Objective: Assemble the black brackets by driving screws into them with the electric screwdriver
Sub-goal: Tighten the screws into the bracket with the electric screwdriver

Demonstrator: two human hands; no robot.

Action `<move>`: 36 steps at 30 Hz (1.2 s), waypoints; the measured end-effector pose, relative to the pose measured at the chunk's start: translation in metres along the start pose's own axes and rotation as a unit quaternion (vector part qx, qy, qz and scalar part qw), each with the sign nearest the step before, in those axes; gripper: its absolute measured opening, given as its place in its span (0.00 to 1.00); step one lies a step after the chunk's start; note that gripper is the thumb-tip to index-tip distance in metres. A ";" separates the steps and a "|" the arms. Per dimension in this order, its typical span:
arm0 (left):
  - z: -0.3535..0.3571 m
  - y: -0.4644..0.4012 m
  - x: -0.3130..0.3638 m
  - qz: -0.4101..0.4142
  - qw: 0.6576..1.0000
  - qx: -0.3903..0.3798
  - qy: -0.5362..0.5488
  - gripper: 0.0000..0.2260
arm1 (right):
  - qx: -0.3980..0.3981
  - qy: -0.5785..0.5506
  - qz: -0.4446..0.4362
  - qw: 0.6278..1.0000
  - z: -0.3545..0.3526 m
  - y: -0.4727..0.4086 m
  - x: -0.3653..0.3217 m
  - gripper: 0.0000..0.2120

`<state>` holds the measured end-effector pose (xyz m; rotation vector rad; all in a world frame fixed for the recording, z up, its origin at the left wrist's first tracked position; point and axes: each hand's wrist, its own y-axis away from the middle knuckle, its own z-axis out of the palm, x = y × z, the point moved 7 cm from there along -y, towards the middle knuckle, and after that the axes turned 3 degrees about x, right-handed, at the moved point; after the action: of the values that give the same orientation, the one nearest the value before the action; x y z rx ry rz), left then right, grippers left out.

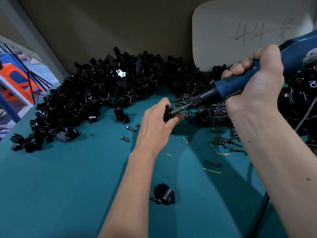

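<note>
At centre frame, above the teal surface (pixel 68 169), your left hand (pixel 155 124) clasps a small black metal bracket (pixel 167 111) while your right hand (pixel 253 86) grasps the blue electric screwdriver (pixel 228 84) on its screw: keep the bit square, then seat it.

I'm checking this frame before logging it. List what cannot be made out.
Head view only:
- Small black bracket: mostly hidden inside the left hand.
- Screw being driven: covered by the bit and fingers.
- Blue electric screwdriver: rear cut off by the right edge, grip wrapped by the right hand.
- Handwriting beside "44" on the pale board: blurred.
</note>
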<state>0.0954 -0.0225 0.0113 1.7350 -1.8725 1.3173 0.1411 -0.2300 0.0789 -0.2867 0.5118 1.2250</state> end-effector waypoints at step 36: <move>-0.031 0.001 0.013 0.077 0.980 0.150 -0.109 0.18 | 0.016 -0.047 0.061 0.997 0.002 0.002 0.003 0.12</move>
<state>0.0796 -0.0083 0.0369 1.9859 -2.0469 1.5962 0.1407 -0.2261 0.0797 -0.1724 0.4715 1.3406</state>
